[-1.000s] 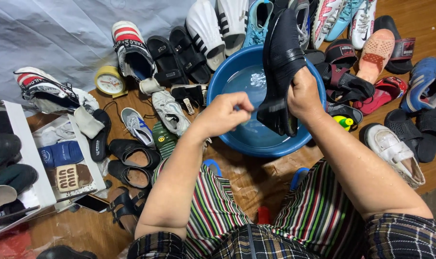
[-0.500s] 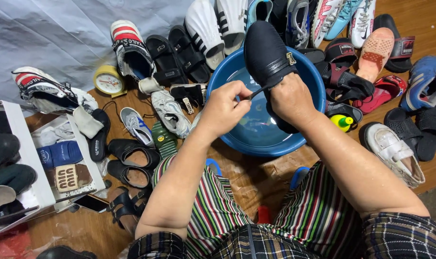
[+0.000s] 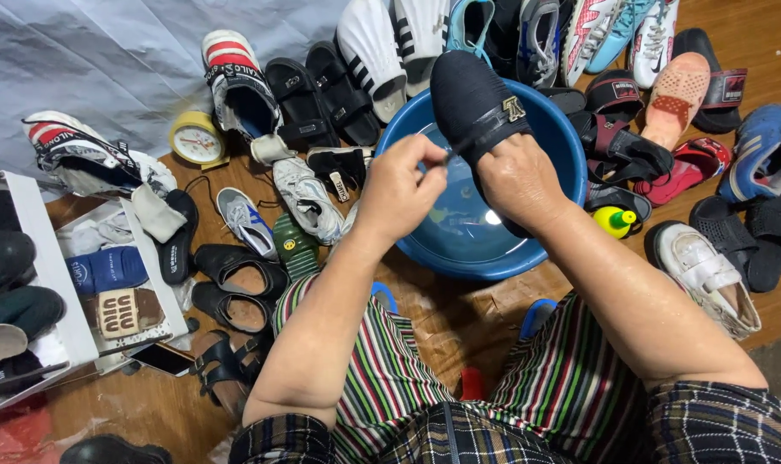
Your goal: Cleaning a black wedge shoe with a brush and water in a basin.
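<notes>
My right hand (image 3: 521,182) grips a black slip-on shoe (image 3: 469,94) with a small metal buckle, holding it toe-up over a blue plastic basin (image 3: 425,249) with water in it. My left hand (image 3: 403,191) is closed on a thin dark tool, probably a small brush, whose tip touches the shoe's strap near the buckle. Both forearms reach out over my striped trousers toward the basin.
Many shoes, sandals and sneakers lie around the basin on the wooden floor, among them white striped slides (image 3: 369,47) and a white sneaker (image 3: 704,275). A yellow alarm clock (image 3: 195,137) stands at left. A white rack (image 3: 42,283) holds more footwear. A yellow-capped bottle (image 3: 615,221) lies by the basin.
The black shoe has been turned from sole-side and angled down in the basin to toe-up with its upper facing me. My left hand has moved to the strap.
</notes>
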